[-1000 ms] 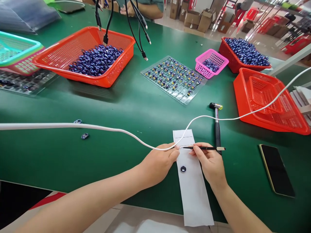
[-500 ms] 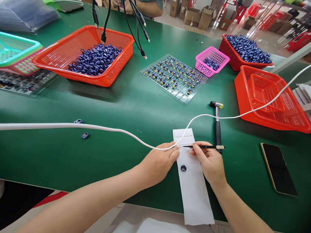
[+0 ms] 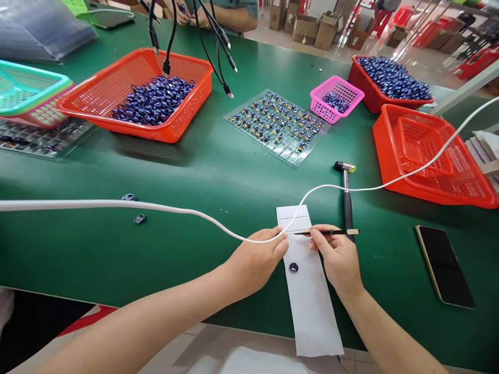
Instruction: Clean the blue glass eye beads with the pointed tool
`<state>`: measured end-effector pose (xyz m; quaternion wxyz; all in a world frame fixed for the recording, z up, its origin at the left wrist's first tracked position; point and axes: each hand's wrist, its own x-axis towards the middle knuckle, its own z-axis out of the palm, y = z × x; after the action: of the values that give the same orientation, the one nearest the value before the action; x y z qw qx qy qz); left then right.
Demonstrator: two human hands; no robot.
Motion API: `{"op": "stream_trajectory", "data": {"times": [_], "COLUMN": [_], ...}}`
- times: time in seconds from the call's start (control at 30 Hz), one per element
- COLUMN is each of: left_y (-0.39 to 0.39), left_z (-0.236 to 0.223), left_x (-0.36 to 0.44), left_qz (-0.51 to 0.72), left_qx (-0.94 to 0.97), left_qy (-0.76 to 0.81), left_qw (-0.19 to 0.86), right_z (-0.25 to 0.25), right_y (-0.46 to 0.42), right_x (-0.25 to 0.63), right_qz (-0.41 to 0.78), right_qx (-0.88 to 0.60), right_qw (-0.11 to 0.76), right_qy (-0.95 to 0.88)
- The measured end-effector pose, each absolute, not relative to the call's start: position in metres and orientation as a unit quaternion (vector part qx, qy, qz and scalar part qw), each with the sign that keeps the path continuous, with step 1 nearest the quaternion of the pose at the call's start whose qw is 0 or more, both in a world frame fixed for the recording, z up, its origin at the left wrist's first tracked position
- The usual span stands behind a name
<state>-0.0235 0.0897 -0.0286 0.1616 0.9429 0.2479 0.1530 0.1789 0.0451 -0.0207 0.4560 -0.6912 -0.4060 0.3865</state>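
In my right hand are slim black tweezers, held level with the fine tip pointing left at my other hand. My left hand is closed, its thumb and fingers pinched at that tip; whatever they hold is too small or hidden to make out. Both hands rest over a white paper strip marked with lines at its far end. A small dark blue oval piece lies on the strip, just below the hands. A white cable crosses the view in front of my left fingers.
A hammer and a phone lie to the right. Two loose dark pieces sit at left. Beyond are a clear parts tray, a pink basket and red baskets. Black cables hang above; another person's hands show behind.
My view has shifted slightly. Both hands keep nearly the same pose, with the tweezers still at my left fingertips. The blue piece stays on the paper.
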Motion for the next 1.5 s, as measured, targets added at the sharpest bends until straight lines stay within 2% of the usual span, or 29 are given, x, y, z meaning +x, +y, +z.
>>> {"op": "stream_trajectory", "data": {"times": [0.17,0.37,0.53,0.63,0.83,1.1,1.5], "left_y": [0.088,0.085,0.082,0.081,0.081,0.08,0.081], "left_z": [-0.031,-0.02,-0.004,-0.002,-0.02,-0.029,-0.029], "left_x": [-0.023,-0.024,-0.011,0.001,0.011,0.01,0.01], "left_qz": [0.193,0.271,0.23,0.219,0.227,0.223,0.221], "left_qx": [0.922,0.811,0.735,0.737,0.786,0.788,0.799], "left_qy": [0.268,0.375,0.426,0.428,0.407,0.4,0.387], "left_qw": [0.202,0.359,0.475,0.475,0.406,0.411,0.403], "right_z": [-0.023,0.005,0.011,0.001,-0.016,-0.015,-0.014], "right_y": [0.046,0.021,-0.015,-0.023,-0.022,-0.02,-0.017], "right_x": [0.187,0.19,0.19,0.189,0.186,0.183,0.18], "right_qz": [0.411,0.393,0.331,0.299,0.274,0.229,0.196], "right_qx": [-0.658,-0.658,-0.695,-0.704,-0.697,-0.715,-0.725], "right_qw": [0.494,0.493,0.483,0.494,0.5,0.42,0.382], "right_qy": [-0.392,-0.412,-0.417,-0.413,-0.435,-0.509,-0.538]}}
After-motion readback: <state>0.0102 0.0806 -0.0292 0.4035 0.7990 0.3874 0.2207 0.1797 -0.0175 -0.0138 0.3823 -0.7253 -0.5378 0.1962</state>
